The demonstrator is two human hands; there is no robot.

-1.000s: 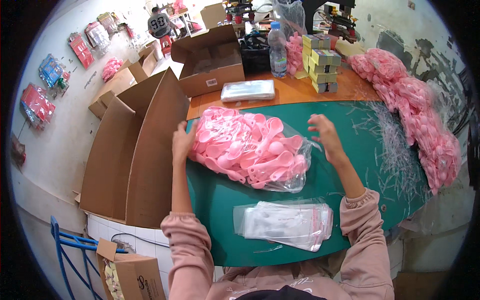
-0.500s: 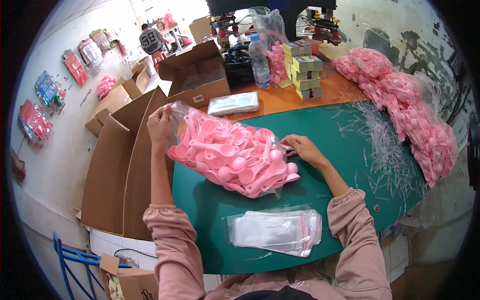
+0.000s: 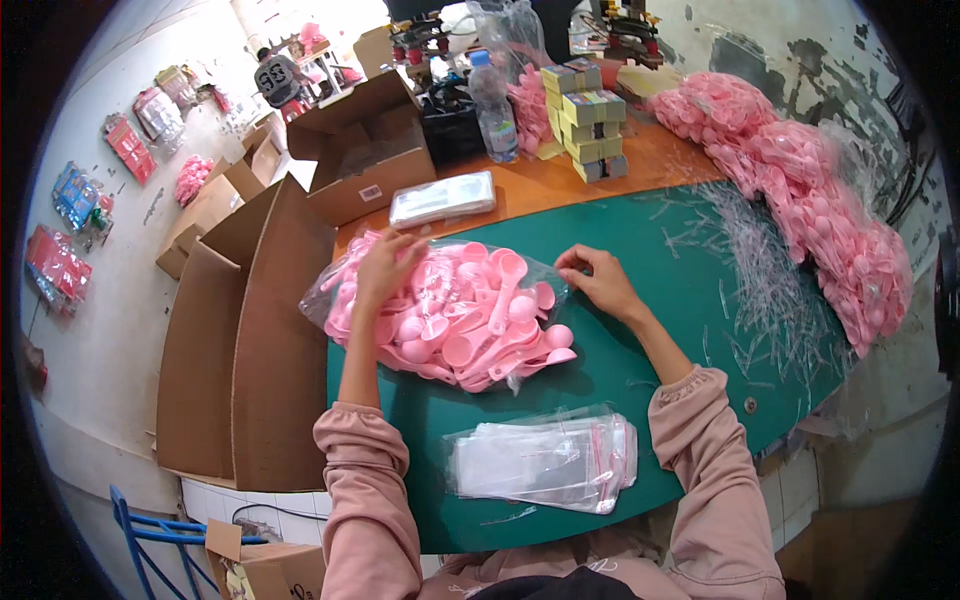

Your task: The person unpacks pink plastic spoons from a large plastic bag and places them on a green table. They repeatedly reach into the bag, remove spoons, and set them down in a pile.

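Observation:
A clear plastic bag (image 3: 318, 300) full of pink plastic scoops (image 3: 465, 345) lies on the green mat (image 3: 620, 365). My left hand (image 3: 388, 268) is over the bag's upper left part, fingers apart and bent slightly toward the scoops. At the bag's right edge, my right hand (image 3: 603, 285) pinches the thin film between thumb and fingertips. Several scoops show at the bag's lower right side. Nearer to me lies a stack of flat clear bags (image 3: 540, 462) with a reddish strip along one end.
Bagged pink scoops (image 3: 790, 190) heap along the right edge beside loose clear strips (image 3: 760, 270). Open cardboard boxes (image 3: 285, 330) stand on the left. Behind the mat are a white packet (image 3: 442, 200), a water bottle (image 3: 493, 110) and stacked small yellow boxes (image 3: 592, 130). A person (image 3: 280, 78) sits far back.
The scoop bag has come down flatter on the mat, moving slightly left. My left hand has left its upper left corner and moved right over the scoops. My right hand stays by its right edge.

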